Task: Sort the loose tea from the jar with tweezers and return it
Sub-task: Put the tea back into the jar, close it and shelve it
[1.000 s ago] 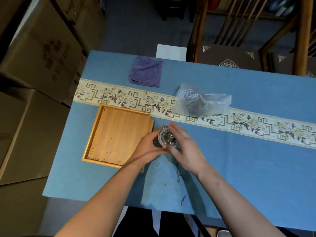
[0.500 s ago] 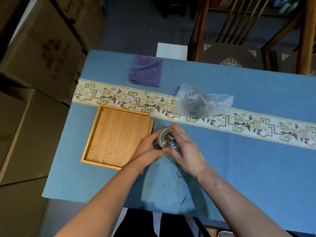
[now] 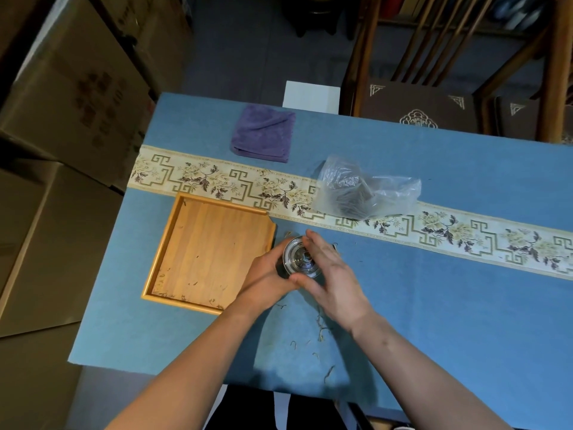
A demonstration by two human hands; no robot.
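Scarcely moved, both hands' fingers [image 3: 313, 243] clamp the upright jar [image 3: 300, 257], its lid facing up.

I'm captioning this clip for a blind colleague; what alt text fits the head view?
Both hands, left hand and right hand, grip a small glass jar on a blue tablecloth. A wooden tray lies to its left, tea scraps nearer the person, a plastic bag and purple cloth beyond.
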